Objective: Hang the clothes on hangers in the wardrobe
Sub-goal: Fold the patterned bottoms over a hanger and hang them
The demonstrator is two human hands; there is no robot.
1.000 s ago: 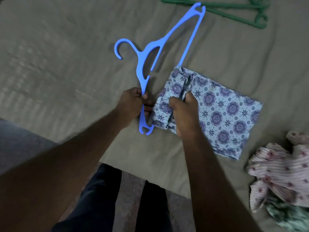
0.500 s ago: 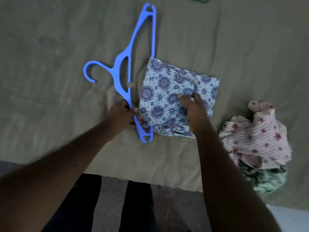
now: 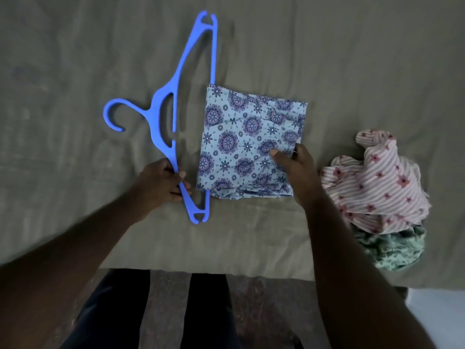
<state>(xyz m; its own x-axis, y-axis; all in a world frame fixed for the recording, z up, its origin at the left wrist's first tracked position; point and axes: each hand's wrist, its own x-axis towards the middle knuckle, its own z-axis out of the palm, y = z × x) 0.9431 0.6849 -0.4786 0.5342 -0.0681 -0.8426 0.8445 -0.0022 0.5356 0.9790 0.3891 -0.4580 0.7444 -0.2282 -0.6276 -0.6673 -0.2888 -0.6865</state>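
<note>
Your left hand [image 3: 158, 181] is clamped on the blue hanger [image 3: 156, 122], thumb on top and fingers curled round the lower sloping arm, close to that arm's end. The hanger lies flat on the olive sheet [image 3: 352, 59], its hook pointing to your left and its two ends pointing away from you and toward you. Its straight bar runs in under the far left corner of the folded patterned cloth [image 3: 241, 137] and shows again below the near left corner; whether the cloth is wrapped round the bar or merely lies over it cannot be told. The cloth, pale blue with purple medallions, lies flat on the sheet just right of the hanger's neck, in a rough square with some creasing toward its right side. Your right hand [image 3: 297, 170] holds the cloth at its right edge, the thumb pressed on the top layer and the fingers curled at the edge; their tips are hidden. Your hands are well apart, one at each side of the cloth. Just to the right of your right wrist, a pink striped garment [image 3: 377, 182] lies crumpled on the sheet, with a green patterned garment [image 3: 392, 250] bunched against its near side. Your dark trousers [image 3: 113, 311] and the floor [image 3: 168, 298] show below the sheet's near edge.
</note>
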